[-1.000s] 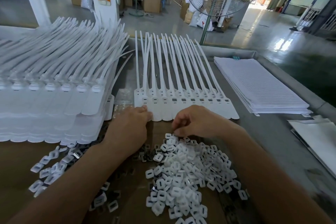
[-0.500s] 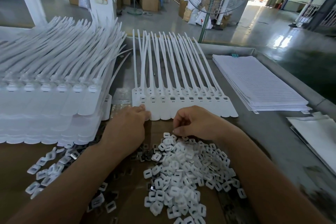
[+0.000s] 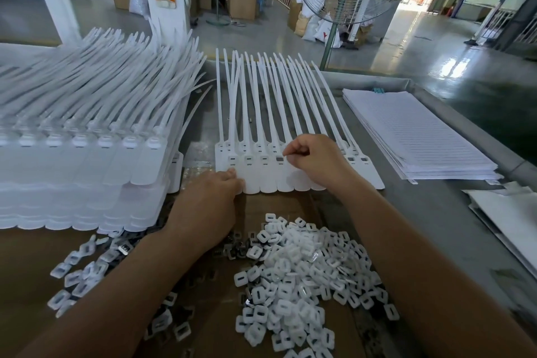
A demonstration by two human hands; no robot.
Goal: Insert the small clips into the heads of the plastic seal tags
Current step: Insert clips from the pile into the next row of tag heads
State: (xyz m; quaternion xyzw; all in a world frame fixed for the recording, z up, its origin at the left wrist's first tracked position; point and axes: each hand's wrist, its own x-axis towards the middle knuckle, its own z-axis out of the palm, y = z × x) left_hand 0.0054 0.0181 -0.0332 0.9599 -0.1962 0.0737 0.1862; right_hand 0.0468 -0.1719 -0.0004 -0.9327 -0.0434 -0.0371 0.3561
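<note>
– Just ahead of my left hand lay the row of seal tags, flags toward me, straps fanned away. Left fingers were flat, pressing the near-left flags down and gripping nothing.
– Right hand?
– Right hand was apart from the left, over the middle of the row, with thumb and forefinger pinched together at one head. I read that as a clip in the pinch, but it was too small to confirm.
– Handling?
– Tags looked light and thin, with floppy straps. They'd likely skid on the table unless pinned, so hold by the flag, not the strap.
– And the clips?
– Clip pile sat between my forearms, on the near side of both hands. Tiny, stiff, smooth plastic, probably slippery. Best bet was a two-fingertip pinch on the edges, then a straight push into the head.
</note>
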